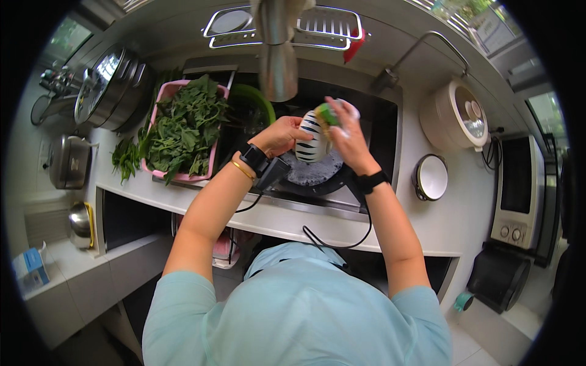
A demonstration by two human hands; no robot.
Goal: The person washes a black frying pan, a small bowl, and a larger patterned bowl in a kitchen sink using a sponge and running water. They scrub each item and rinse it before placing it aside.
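Note:
Above the sink (384, 123), my left hand (282, 135) grips a white bowl with dark stripes (307, 145), which is tipped on its side. My right hand (346, 135) is closed around a green and yellow sponge (327, 118) and presses it to the bowl's edge. White suds cling to the fingers of that hand. Below the bowl, a dark round pan (316, 176) holds soapy water. The metal faucet (278, 68) hangs down over the sink from the top of the view. Part of the bowl's inside is hidden by the sponge and the right hand.
Left of the sink, a pink basket (211, 158) overflows with leafy greens (187, 123), beside a green basin (265, 105). Green peppers (124, 155) lie on the counter. To the right are a small white-lined bowl (433, 177), a lidded cream pot (442, 116) and a microwave (517, 183).

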